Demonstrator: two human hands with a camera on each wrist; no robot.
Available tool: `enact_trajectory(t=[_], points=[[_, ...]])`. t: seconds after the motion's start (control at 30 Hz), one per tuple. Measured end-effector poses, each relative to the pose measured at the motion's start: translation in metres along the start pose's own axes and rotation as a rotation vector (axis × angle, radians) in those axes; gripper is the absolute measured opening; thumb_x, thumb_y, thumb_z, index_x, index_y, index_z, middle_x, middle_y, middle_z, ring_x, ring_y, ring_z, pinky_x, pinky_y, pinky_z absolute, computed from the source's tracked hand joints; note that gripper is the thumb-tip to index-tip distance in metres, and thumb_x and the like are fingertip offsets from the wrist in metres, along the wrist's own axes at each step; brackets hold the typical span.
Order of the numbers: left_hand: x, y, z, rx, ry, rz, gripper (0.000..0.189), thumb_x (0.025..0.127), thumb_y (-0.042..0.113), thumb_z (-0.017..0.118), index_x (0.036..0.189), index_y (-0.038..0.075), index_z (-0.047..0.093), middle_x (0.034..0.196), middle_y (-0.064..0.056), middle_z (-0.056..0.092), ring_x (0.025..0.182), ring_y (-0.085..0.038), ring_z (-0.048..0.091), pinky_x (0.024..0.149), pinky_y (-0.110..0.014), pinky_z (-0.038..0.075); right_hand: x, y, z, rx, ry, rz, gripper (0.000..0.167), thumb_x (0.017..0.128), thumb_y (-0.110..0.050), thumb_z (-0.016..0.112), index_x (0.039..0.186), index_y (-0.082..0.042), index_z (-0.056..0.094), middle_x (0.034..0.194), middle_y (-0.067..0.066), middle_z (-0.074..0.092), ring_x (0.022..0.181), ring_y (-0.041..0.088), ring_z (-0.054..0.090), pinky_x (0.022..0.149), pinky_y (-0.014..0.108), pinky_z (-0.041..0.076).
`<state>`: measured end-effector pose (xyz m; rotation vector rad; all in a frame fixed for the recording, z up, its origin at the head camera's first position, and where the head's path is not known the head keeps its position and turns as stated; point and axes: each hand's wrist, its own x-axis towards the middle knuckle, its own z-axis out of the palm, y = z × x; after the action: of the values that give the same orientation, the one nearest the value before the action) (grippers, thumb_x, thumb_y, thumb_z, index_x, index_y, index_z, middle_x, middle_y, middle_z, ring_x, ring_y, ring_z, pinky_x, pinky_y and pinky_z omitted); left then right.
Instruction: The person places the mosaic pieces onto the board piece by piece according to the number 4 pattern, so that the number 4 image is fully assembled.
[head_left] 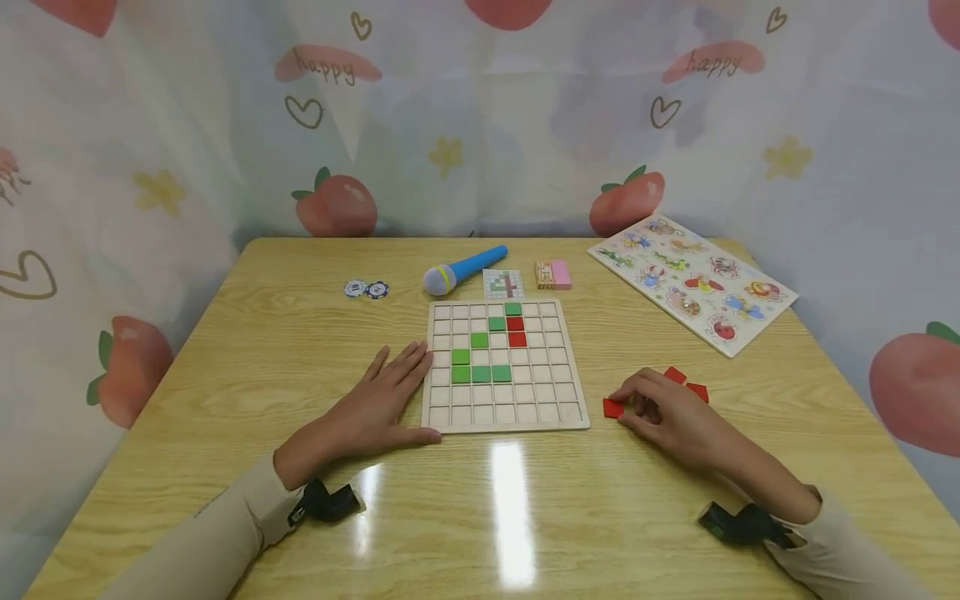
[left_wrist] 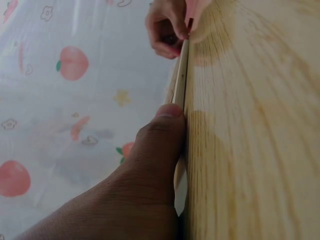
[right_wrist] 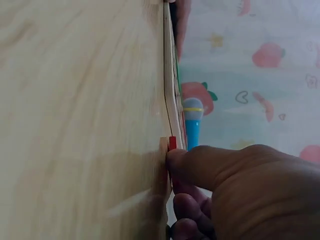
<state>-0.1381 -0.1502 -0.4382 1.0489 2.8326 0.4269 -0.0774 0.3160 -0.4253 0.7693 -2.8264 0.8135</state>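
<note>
A wooden grid board (head_left: 504, 414) lies on the table, with several green tiles (head_left: 480, 340) and two red tiles (head_left: 515, 323) in its squares. My left hand (head_left: 367, 417) rests flat at the board's left side, fingers straight, thumb along the near left corner. To the right of the board, my right hand (head_left: 671, 417) pinches a loose red tile (head_left: 612, 408) between thumb and fingers, just at the tabletop. In the right wrist view that red tile (right_wrist: 173, 144) stands out past the thumb tip. More red tiles (head_left: 697, 391) lie behind the right hand, partly covered by it.
Behind the board are a small pattern card (head_left: 502, 283), a blue toy microphone (head_left: 468, 268) and a pink block (head_left: 553, 275). Two round chips (head_left: 366, 289) lie at the back left. An insect puzzle board (head_left: 693, 283) sits at the back right, near the table edge.
</note>
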Motion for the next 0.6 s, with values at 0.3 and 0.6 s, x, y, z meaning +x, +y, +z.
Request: enact_trajectory(t=[0.3,0.6], points=[[-0.002,-0.001,-0.001,0.007,-0.003,-0.004,0.122,0.09,0.084,0.06,0.172,0.007,0.011,0.182,-0.009,0.011,0.171,-0.026,0.006,0.138,-0.058,-0.001,0.039,-0.01,-0.015,-0.027,0.012,-0.132,0.031,0.092,-0.003,0.082,0.115,-0.023,0.075,0.101,-0.005,0.063,0.074,0.004,0.049,0.06,0.018,0.044],[0.0,0.0,-0.001,0.012,-0.001,-0.003,0.122,0.089,0.084,0.06,0.172,0.008,0.012,0.182,-0.008,0.011,0.171,-0.025,0.006,0.138,-0.058,0.0,0.111,-0.031,-0.005,-0.018,-0.096,-0.148,0.014,0.097,-0.01,0.078,0.109,-0.017,0.078,0.11,0.002,0.066,0.078,0.014,0.052,0.067,0.022,0.047]])
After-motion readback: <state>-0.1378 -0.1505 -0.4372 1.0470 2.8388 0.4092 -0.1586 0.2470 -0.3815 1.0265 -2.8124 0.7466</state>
